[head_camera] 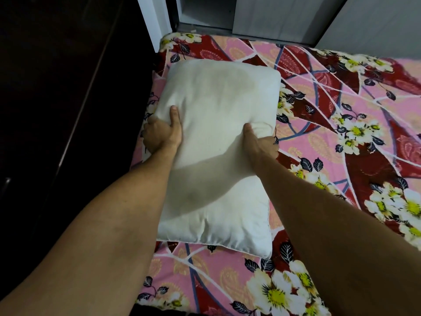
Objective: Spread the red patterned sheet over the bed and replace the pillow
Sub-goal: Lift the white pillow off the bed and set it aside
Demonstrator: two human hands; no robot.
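A white pillow (216, 137) lies lengthwise on the left side of the bed, on top of the red and pink flowered sheet (341, 133) that covers the mattress. My left hand (163, 131) grips the pillow's left edge, thumb on top and fingers hidden underneath. On the right edge, my right hand (259, 142) holds the pillow the same way, thumb pressed into the top. Both forearms reach in from the bottom of the view and shade the pillow's middle.
A dark wooden wardrobe (57, 110) stands close along the bed's left side. Beyond the far end of the bed are a white door frame (152, 21) and pale cabinet doors (284, 14). The sheet stretches flat to the right.
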